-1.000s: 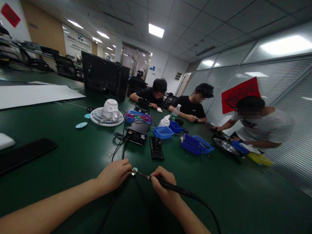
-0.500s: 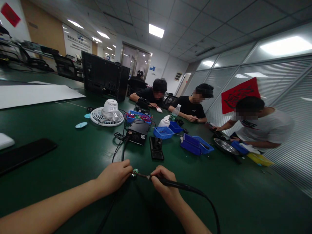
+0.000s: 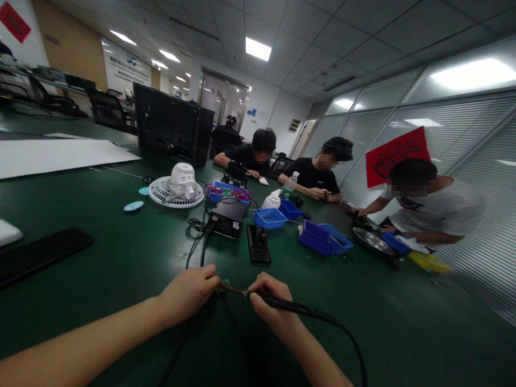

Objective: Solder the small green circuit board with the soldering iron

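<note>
My left hand (image 3: 191, 293) is closed in a pinch at the edge of a small greenish circuit board (image 3: 226, 282), just above the green table (image 3: 133, 258). Its fingers partly cover the board, and fine details are too small to make out. My right hand (image 3: 273, 301) grips a black soldering iron (image 3: 300, 308) like a pen. The iron's metal tip points left and meets the board, though exact contact is hard to tell. From the handle a black cable curves down to the right.
A black soldering station (image 3: 227, 219) stands ahead, beside a black iron stand (image 3: 258, 244). Beyond are a white fan part (image 3: 176, 192), a blue tray of wires (image 3: 228, 192) and a blue bin (image 3: 270, 219). A dark flat object (image 3: 44, 252) lies left. Several people sit across the table.
Both hands stay almost in place, the iron's tip still at the board. The board looks darker and slightly turned compared with before.
</note>
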The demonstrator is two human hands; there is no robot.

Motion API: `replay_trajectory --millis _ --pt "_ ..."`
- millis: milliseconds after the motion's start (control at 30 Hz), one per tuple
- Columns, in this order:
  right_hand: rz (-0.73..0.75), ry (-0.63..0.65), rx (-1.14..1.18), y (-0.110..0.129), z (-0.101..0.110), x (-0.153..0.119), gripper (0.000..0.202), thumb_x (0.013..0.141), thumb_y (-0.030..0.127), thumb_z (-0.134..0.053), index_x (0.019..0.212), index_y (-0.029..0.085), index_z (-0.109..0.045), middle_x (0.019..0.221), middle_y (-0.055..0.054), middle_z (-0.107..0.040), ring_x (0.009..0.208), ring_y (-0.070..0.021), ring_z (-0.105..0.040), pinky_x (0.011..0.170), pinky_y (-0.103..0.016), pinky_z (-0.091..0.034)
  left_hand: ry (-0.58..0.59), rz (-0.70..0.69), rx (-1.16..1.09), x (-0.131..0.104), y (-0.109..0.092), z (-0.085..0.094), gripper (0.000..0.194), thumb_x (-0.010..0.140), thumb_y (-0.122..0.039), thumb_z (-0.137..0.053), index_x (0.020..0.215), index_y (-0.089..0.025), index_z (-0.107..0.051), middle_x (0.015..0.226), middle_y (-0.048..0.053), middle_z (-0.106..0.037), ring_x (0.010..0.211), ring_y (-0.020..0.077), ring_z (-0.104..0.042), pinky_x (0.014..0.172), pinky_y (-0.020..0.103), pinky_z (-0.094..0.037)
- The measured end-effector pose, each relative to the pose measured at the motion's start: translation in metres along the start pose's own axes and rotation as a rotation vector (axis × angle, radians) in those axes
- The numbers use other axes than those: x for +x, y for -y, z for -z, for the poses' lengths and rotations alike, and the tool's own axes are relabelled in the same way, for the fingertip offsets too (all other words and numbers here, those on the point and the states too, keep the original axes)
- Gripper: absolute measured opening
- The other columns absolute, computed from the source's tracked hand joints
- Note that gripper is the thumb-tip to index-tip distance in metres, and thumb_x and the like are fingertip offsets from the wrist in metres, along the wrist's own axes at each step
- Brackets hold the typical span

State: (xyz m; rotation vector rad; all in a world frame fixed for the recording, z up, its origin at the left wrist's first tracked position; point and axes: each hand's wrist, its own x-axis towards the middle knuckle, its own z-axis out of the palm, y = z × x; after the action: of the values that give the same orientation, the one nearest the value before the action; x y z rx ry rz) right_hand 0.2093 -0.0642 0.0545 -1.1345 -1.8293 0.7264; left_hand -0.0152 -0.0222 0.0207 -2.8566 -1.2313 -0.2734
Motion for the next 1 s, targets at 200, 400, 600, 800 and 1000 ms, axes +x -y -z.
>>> replay_trajectory --millis 200,400,600,800,1000 --pt "-0.014 0.019 0.01 0.001 -0.001 0.0 0.009 0.071 0.012 -0.053 0.068 0.018 -0.059 0.064 0.001 -0.052 0.057 -0.0124 -0.047 0.054 -0.022 -0.036 0.011 0.01 -0.01 0.0 0.0 -0.001 0.015 0.093 -0.02 -0.045 0.091 -0.02 -0.06 0.086 0.001 -0.057 0.07 0.0138 -0.057 0.059 0.023 -0.043" --pt "0.023 0.009 -0.065 -0.002 -0.003 -0.002 0.009 0.07 0.011 -0.054 0.069 0.018 -0.061 0.066 0.001 -0.052 0.059 -0.0129 -0.049 0.055 -0.023 -0.036 0.004 0.02 -0.054 -0.001 0.002 -0.003 0.017 0.094 -0.022 -0.044 0.091 -0.02 -0.06 0.086 0.001 -0.056 0.071 0.0131 -0.057 0.061 0.022 -0.043" --pt "0.039 -0.115 -0.035 -0.005 -0.007 -0.003 0.009 0.071 0.014 -0.054 0.064 0.018 -0.058 0.062 0.002 -0.05 0.055 -0.0121 -0.047 0.054 -0.023 -0.036 -0.011 0.017 -0.073 0.0 0.005 -0.007 0.017 0.094 -0.023 -0.043 0.091 -0.021 -0.06 0.087 0.001 -0.056 0.072 0.0136 -0.058 0.061 0.022 -0.043" --pt "-0.008 -0.126 -0.034 -0.009 -0.007 -0.003 0.009 0.071 0.014 -0.055 0.063 0.018 -0.057 0.059 0.003 -0.049 0.054 -0.0118 -0.045 0.053 -0.022 -0.035 -0.022 0.014 -0.087 -0.001 0.006 -0.009 0.021 0.096 -0.025 -0.04 0.092 -0.021 -0.06 0.087 0.001 -0.056 0.072 0.0144 -0.058 0.062 0.024 -0.043" --pt "-0.008 -0.107 -0.039 -0.007 -0.009 -0.002 0.009 0.071 0.015 -0.054 0.063 0.018 -0.057 0.06 0.002 -0.051 0.054 -0.0122 -0.047 0.052 -0.023 -0.036 -0.008 0.02 -0.075 0.0 0.004 -0.009 0.019 0.095 -0.024 -0.042 0.09 -0.021 -0.06 0.086 0.001 -0.056 0.071 0.0141 -0.058 0.061 0.023 -0.042"
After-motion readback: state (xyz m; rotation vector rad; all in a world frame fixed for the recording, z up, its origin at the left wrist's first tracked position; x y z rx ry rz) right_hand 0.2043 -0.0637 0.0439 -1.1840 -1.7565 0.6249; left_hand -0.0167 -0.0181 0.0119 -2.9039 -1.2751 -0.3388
